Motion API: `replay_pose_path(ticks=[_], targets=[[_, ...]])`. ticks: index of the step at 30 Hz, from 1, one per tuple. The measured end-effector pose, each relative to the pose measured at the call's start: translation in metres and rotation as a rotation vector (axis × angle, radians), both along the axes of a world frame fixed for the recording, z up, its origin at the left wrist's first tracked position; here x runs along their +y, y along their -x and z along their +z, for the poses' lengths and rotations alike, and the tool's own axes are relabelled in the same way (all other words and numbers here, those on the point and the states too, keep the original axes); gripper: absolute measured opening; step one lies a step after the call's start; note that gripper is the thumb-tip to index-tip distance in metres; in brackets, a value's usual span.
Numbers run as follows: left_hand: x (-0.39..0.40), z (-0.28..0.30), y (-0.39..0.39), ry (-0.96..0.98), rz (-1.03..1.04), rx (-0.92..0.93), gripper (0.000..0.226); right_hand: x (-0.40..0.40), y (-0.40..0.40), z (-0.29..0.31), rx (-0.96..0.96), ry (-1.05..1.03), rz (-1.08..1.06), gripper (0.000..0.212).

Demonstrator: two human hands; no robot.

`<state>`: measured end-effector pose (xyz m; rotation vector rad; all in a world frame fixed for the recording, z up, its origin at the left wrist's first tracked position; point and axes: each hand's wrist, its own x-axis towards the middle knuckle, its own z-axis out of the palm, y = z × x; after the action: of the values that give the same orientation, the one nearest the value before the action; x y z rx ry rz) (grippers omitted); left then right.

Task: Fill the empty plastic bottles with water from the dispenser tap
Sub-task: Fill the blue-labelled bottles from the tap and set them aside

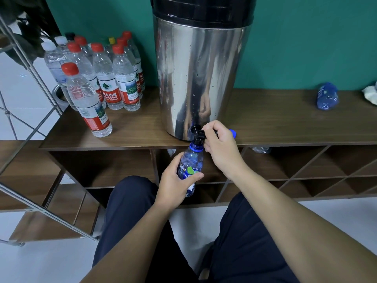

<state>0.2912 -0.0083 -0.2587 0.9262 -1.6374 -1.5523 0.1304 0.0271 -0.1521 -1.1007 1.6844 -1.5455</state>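
- Our left hand (176,183) grips a blue plastic bottle (190,166) round its middle, holding it tilted with its open neck right under the black tap (197,134).
- Our right hand (219,142) curls around the tap's lever, fingers clenched on it.
- The tap sticks out from the foot of a steel water dispenser (201,78) standing on a wooden shelf unit (285,127).
- A blue cap (233,133) lies on the shelf just behind our right hand.
- To the left stands a cluster of capped clear bottles (106,74), most with red caps.
- Far right, another blue bottle (327,96) lies on its side.
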Motion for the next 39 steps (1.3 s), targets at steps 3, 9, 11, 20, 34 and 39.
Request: replay_pose_path(ticks=[3, 9, 11, 20, 34, 39], targets=[[0.0, -0.0006, 0.0, 0.001, -0.001, -0.005, 0.075, 0.0006, 0.0004, 0.0007, 0.008, -0.002, 0.007, 0.025], [0.0005, 0.0003, 0.0001, 0.003, -0.003, -0.017, 0.077, 0.0011, -0.0006, 0.0017, 0.005, -0.006, 0.003, 0.024], [0.0007, 0.0003, 0.0005, -0.003, -0.007, -0.013, 0.077, 0.0012, -0.0004, 0.0013, 0.004, -0.007, 0.0, 0.023], [0.0017, 0.001, 0.0004, -0.011, -0.013, -0.011, 0.079, 0.0005, -0.0003, 0.0009, -0.007, 0.002, 0.0, 0.024], [0.0042, 0.0075, -0.0012, 0.001, -0.018, -0.009, 0.073, 0.0014, -0.0011, 0.0022, 0.001, -0.003, 0.001, 0.024], [0.0046, 0.0084, -0.0014, -0.013, -0.021, 0.012, 0.073, 0.0017, -0.0012, 0.0025, 0.004, -0.005, 0.004, 0.025]])
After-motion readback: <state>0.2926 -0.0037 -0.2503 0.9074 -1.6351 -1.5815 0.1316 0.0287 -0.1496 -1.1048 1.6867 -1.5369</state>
